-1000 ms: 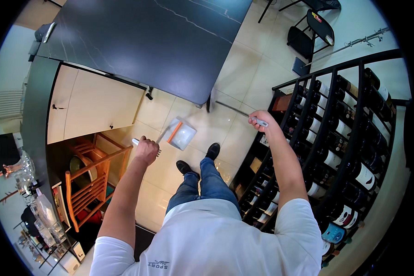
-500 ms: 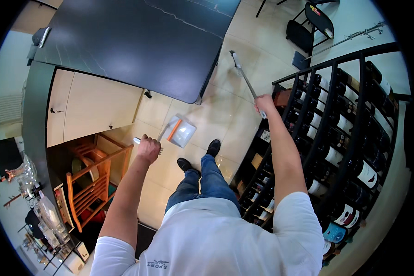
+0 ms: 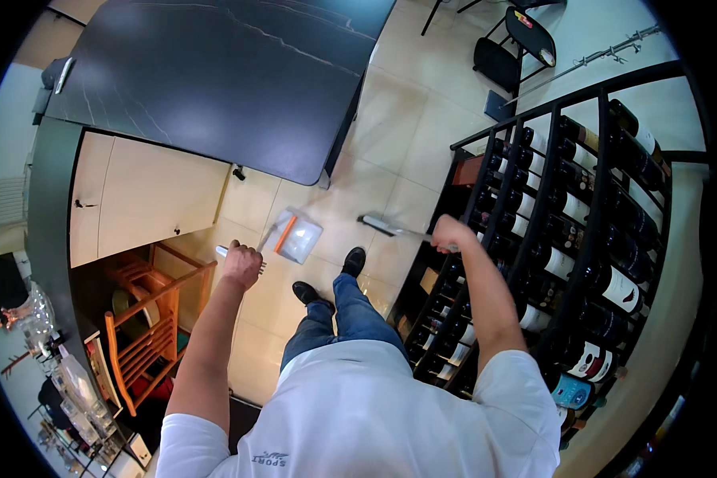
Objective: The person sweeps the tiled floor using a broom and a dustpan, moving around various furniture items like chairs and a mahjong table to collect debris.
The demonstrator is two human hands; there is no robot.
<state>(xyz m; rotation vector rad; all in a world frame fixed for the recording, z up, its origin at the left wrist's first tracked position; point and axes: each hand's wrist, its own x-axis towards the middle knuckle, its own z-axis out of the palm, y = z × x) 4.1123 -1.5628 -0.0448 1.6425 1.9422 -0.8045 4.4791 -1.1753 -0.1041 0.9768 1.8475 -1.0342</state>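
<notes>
My left hand [image 3: 243,264] is closed round the handle of a long-handled dustpan [image 3: 300,240]. Its pale, see-through pan has an orange strip and lies on the tiled floor, ahead and a little left of my feet. My right hand [image 3: 452,233] grips the handle of a broom, beside the wine rack. The broom head [image 3: 376,225], grey with dark bristles, is at floor level to the right of the pan and apart from it. The far ends of both handles are partly hidden by my fists.
A dark marble-patterned counter [image 3: 215,80] fills the upper left, with cream cabinet doors [image 3: 151,195] below. Along my right stands a black wine rack [image 3: 551,119] full of bottles. A wooden chair [image 3: 153,342] is at my left; a black folding chair [image 3: 502,64] stands far right.
The broom head has swung from far ahead back toward me, level with the dustpan. My right hand has come nearer. The whole view has shifted slightly.
</notes>
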